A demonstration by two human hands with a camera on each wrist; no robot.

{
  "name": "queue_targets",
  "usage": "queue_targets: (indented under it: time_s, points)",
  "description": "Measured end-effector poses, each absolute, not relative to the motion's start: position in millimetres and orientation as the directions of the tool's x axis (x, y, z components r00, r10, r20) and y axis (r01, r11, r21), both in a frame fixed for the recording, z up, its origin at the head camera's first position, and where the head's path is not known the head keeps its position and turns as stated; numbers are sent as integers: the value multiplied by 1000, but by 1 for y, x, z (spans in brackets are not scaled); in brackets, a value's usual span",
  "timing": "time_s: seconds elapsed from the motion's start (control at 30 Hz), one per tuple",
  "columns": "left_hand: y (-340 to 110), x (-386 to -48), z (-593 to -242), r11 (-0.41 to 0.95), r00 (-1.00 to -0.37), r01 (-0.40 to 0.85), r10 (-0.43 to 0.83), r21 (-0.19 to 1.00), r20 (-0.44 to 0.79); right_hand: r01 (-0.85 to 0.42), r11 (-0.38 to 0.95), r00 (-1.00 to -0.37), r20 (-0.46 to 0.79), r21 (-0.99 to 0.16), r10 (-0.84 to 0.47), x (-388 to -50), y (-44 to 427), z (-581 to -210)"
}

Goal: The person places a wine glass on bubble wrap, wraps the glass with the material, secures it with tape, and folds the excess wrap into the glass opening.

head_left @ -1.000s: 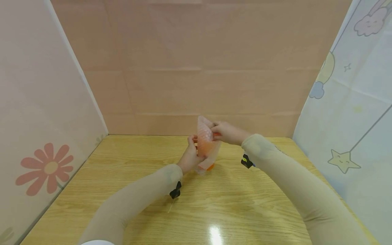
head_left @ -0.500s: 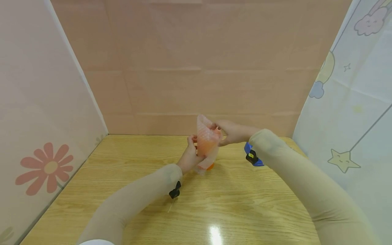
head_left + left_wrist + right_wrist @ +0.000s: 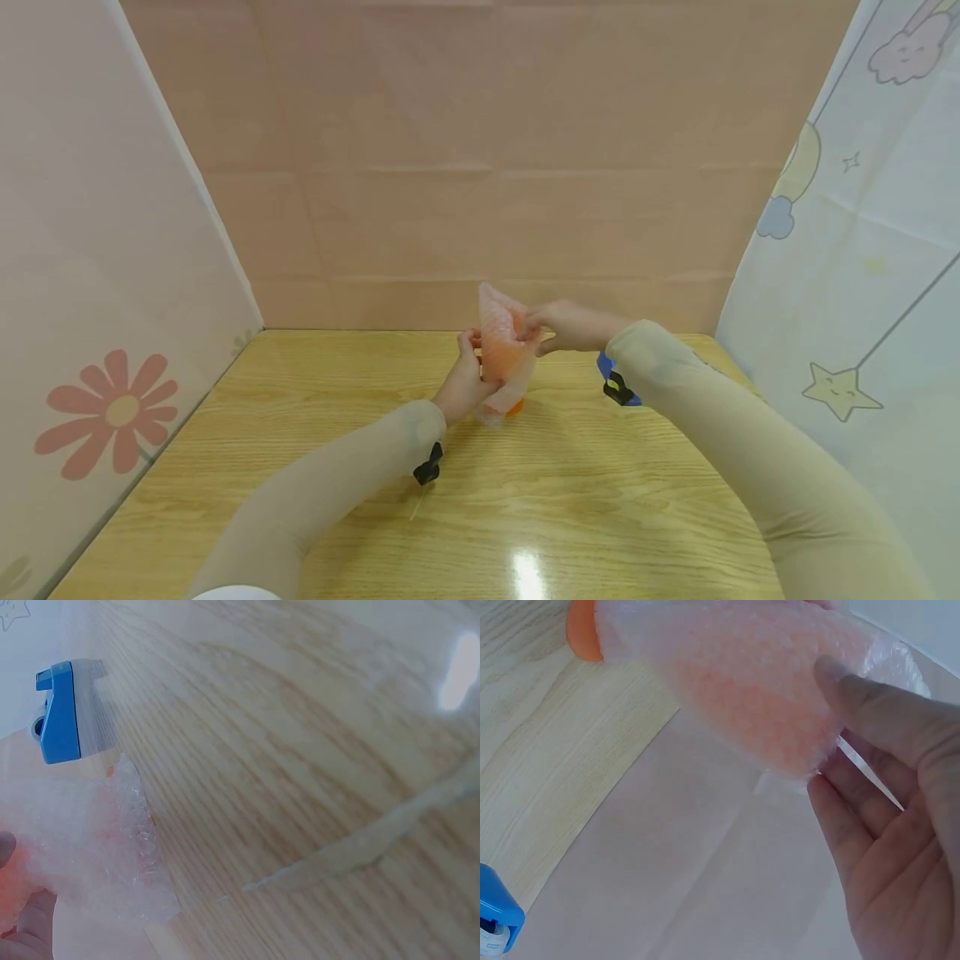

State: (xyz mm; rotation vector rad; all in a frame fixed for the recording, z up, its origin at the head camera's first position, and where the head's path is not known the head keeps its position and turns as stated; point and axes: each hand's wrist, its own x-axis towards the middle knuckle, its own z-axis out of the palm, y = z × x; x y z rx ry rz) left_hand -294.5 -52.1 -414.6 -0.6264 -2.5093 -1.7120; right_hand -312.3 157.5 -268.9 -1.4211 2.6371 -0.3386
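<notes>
An orange object wrapped in clear bubble wrap [image 3: 504, 357] is held just above the table's far part. An orange end [image 3: 583, 630] sticks out of the wrap in the right wrist view; the rest shows blurred through it, and its kind cannot be told. My left hand [image 3: 467, 382] grips the bundle from the left, thumb in front. My right hand [image 3: 573, 325] pinches the wrap at the upper right, with the thumb [image 3: 855, 690] on the near side and fingers behind. A blue tape dispenser [image 3: 61, 712] stands to the right, partly behind the right wrist in the head view.
The wooden table [image 3: 600, 500] ends at a pink backdrop [image 3: 390, 208], with patterned side panels left and right. A pale, thin strip [image 3: 360, 844] lies below the left wrist. Black wrist cameras sit under both sleeves.
My right hand has shifted right and back slightly along the wrap's upper edge, pressing the loose flap against the bundle. More of the dispenser shows than a second ago. The left hand stays put.
</notes>
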Motion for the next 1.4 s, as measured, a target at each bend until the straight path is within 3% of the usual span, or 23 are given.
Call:
queue_targets:
  time_s: [0.13,0.37,0.6,0.73,0.93,1.07,1.17,1.4]
  points:
    - [-52,-295,-414,314,-919,344,304,885,250,-829,497,-519,25,-256,-854,-317,157,-270]
    - [-51,-295,-414,330,-924,335,297,883,240,-818,528,-538,-24,-227,-843,-317,151,-269]
    - [-50,-293,-414,339,-926,337,290,879,243,-834,508,-518,-11,-215,-855,-317,149,-271]
    - [-49,-292,-415,348,-926,340,288,874,245,-790,547,-552,-66,-276,-831,-319,150,-270]
    - [-50,-294,-416,338,-922,351,290,873,258,-661,603,-625,-118,-446,-772,-327,153,-262]
    - [-50,-294,-415,338,-925,339,290,878,245,-530,680,-758,-78,-506,-648,-334,156,-254]
    - [-49,-294,-415,332,-929,324,287,886,232,-371,722,-841,-120,-584,-528,-339,157,-250]
    - [-49,-295,-415,345,-930,324,285,881,231,-12,695,-852,-356,-719,-383,-336,152,-250]
